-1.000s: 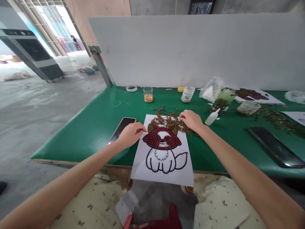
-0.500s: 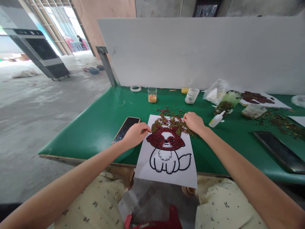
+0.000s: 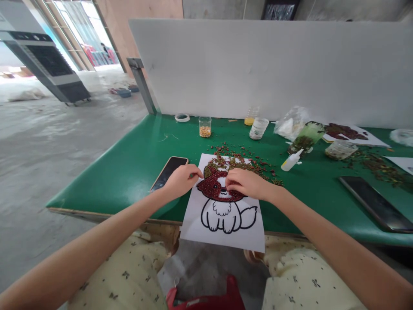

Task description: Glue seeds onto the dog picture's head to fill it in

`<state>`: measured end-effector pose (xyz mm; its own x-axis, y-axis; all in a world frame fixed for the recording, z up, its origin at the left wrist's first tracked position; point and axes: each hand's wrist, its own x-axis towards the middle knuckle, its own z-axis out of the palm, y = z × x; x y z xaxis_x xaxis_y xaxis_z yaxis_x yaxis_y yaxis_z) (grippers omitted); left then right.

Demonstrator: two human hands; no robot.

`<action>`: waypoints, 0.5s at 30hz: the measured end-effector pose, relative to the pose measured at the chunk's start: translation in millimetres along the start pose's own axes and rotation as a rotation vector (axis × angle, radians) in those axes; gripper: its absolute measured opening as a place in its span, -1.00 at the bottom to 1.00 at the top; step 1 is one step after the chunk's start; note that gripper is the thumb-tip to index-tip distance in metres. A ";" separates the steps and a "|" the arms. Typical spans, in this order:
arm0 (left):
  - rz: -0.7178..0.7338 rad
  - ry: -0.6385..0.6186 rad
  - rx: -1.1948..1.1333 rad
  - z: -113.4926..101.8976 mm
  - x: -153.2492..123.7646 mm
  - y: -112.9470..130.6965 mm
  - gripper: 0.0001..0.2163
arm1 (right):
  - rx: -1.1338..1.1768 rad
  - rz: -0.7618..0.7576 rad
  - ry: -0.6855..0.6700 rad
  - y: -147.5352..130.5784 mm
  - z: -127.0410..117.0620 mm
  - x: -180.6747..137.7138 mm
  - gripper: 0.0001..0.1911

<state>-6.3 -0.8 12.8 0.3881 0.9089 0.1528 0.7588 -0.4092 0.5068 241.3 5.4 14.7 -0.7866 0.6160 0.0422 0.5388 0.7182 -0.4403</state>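
Note:
A white paper sheet [image 3: 193,224] bears a black-outlined fox drawing [image 3: 222,217]. Dark red beans cover most of the fox's head, and green ones fill its left ear. At the sheet's upper left edge is my left hand [image 3: 182,180], thumb and forefinger closed together; whatever they pinch is too small to make out. My right hand [image 3: 248,183] is over the right side of the fox's face, its fingertips closed near the nose and hiding the right eye. Loose red and green beans [image 3: 238,161] lie across the sheet's top and the table behind it.
On the green table [image 3: 129,159] are a phone [image 3: 169,172], a cup of corn kernels [image 3: 205,128], a white glue bottle [image 3: 291,161], a tilted green jar [image 3: 306,137] and a dark phone [image 3: 374,202]. A white panel [image 3: 258,69] stands along the back.
My right hand has moved left and toward me, from the loose beans at the sheet's upper right to the fox's face. My left hand stays at the sheet's edge.

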 end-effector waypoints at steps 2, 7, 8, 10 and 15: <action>0.001 -0.006 0.006 -0.2 -0.1 0.8 -0.77 | 0.017 -0.003 -0.037 -2.0 2.6 -2.0 -0.88; 0.006 -0.019 0.005 0.3 0.8 0.8 -0.77 | 0.010 0.029 -0.080 -2.9 5.9 -5.1 -0.90; 0.006 -0.017 0.005 0.5 1.0 0.8 -0.77 | 0.011 0.029 -0.082 -2.7 6.5 -5.2 -0.90; 0.006 -0.015 0.004 0.9 1.2 0.8 -0.77 | 0.019 0.018 -0.082 -1.8 7.7 -4.9 -0.91; 0.017 -0.017 0.000 2.0 0.8 -0.7 -0.77 | 0.037 -0.029 -0.057 0.4 6.5 -3.8 -0.87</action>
<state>-5.5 0.0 10.9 0.4097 0.9003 0.1469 0.7519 -0.4244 0.5045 242.6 1.3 8.5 -0.8184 0.5747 0.0047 0.5045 0.7223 -0.4730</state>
